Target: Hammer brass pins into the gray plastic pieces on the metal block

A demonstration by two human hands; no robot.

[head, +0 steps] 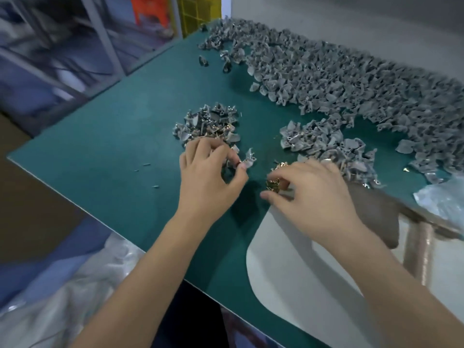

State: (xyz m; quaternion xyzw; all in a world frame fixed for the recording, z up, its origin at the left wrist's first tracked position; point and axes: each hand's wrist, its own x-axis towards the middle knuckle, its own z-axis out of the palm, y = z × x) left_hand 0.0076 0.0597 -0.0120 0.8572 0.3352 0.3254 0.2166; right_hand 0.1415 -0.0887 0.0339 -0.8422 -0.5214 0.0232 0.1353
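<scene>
Head view: my left hand (208, 177) pinches a gray plastic piece (247, 160); right hand (311, 194) grips loose brass pins (273, 184) on the desk (125, 146). Risk: pins slip, scatter. No metal block seen.

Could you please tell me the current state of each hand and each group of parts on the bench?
left hand: fingers curled, pinching a gray plastic piece.
right hand: fingers curled around a cluster of brass pins.
large gray pile: spread loosely along the far side of the green table.
small mixed pile: gray pieces with brass pins among them, beyond the left hand.
clear plastic bag: crumpled at the right edge.
</scene>
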